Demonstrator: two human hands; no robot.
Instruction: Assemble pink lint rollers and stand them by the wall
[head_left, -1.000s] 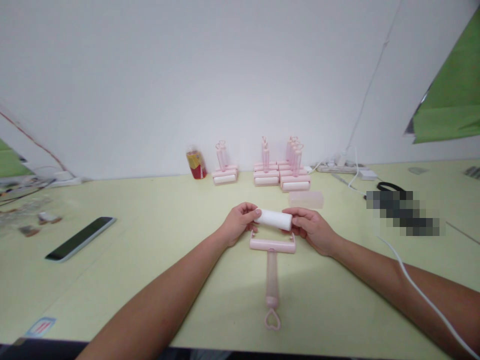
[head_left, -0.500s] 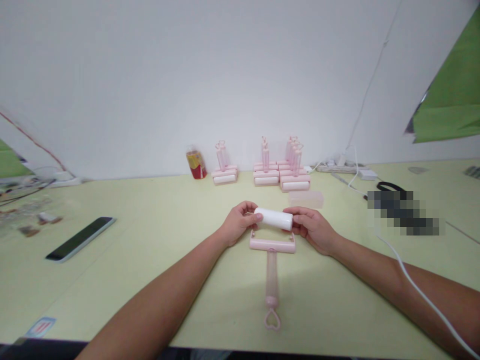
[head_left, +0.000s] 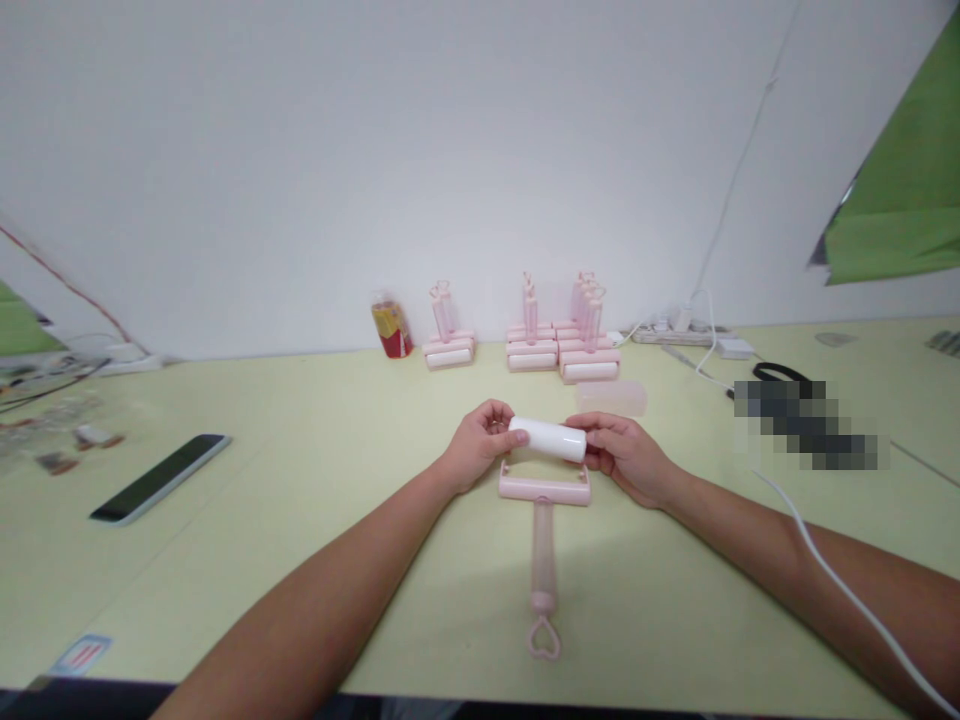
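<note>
A white lint roller refill is held between my two hands, just beyond a pink lint roller handle lying on the table. My left hand grips the roll's left end, with its thumb on top. At the right end, the fingers of my right hand close on the roll; some of them are hidden behind it. The handle has a forked frame with two arms, a clear pink grip and a heart-shaped loop toward me. Behind the right hand lies a translucent pink cover.
Several assembled lint rollers stand along the wall, beside a red and yellow packet. A phone lies at left on the table. A white cable runs across my right forearm; a power strip sits at back right.
Hardly anything differs. Both hands keep the white roll in almost the same place, and the handle lies where it was.
</note>
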